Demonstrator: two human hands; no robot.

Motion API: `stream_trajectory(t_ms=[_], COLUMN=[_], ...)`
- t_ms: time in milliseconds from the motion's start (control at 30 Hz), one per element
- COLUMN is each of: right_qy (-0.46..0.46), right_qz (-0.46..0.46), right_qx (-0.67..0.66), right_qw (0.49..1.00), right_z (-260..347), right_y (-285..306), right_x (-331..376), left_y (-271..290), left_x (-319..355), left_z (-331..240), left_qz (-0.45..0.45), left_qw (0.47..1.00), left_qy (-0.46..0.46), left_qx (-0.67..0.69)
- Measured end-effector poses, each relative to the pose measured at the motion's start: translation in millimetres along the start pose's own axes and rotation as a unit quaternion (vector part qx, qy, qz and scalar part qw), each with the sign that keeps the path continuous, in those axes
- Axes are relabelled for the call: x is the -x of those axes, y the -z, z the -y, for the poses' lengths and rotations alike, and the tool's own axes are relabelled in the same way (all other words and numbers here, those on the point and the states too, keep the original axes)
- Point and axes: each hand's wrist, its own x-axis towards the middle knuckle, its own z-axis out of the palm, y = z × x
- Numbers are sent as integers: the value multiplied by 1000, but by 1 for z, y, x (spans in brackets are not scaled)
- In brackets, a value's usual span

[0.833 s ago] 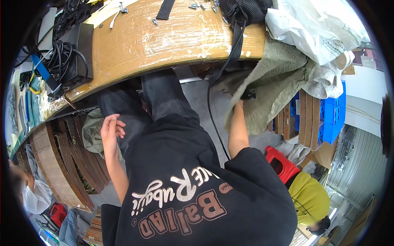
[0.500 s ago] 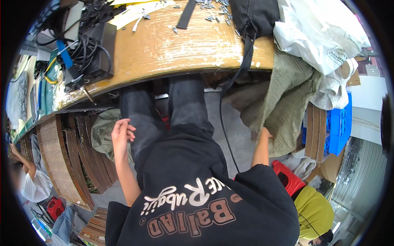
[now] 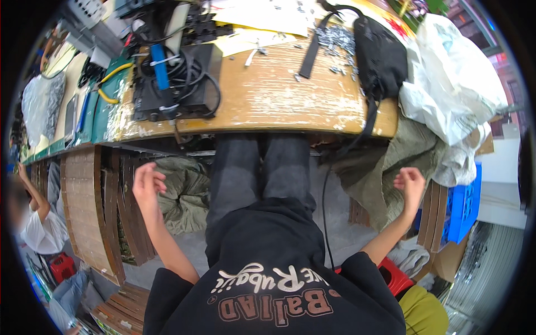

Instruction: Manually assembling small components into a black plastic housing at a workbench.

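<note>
Both hands are raised and empty below the desk's (image 3: 290, 111) front edge, fingers loosely curled, gripping nothing. The left hand (image 3: 146, 184) hangs beside stacked wooden slats (image 3: 89, 206). The right hand (image 3: 410, 187) sits just beside an olive cloth (image 3: 385, 173) drooping off the desk's right corner.

Risks, as judged: the black bag (image 3: 382, 58) sits at the right edge, its strap (image 3: 357, 139) dangling near the right arm; a snag could drag it off. Small metal bits (image 3: 335, 39) lie loose nearby and could scatter.

Containers: white plastic bags (image 3: 452, 84), contents hidden; blue crate (image 3: 463, 206), contents unclear; tray of black cables (image 3: 178, 84) at the desk's left.
</note>
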Motion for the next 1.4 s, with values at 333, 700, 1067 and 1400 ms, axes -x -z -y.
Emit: stream_trajectory(t_ms=[333, 700, 1067, 1400], right_qy=[344, 297, 294, 167], right_qz=[60, 38, 23, 100], right_qx=[213, 246, 53, -365], right_qw=[912, 922, 954, 910], right_z=[169, 173, 146, 133], right_y=[-174, -191, -191, -188], right_x=[-33, -71, -69, -9], left_y=[-7, -43, 0, -47], left_x=[-125, -247, -217, 19], left_z=[-83, -113, -110, -92], left_qz=[-13, 79, -11, 139], left_qw=[964, 914, 958, 966], left_qy=[-208, -142, -198, -93], left_qx=[-166, -373, -206, 197])
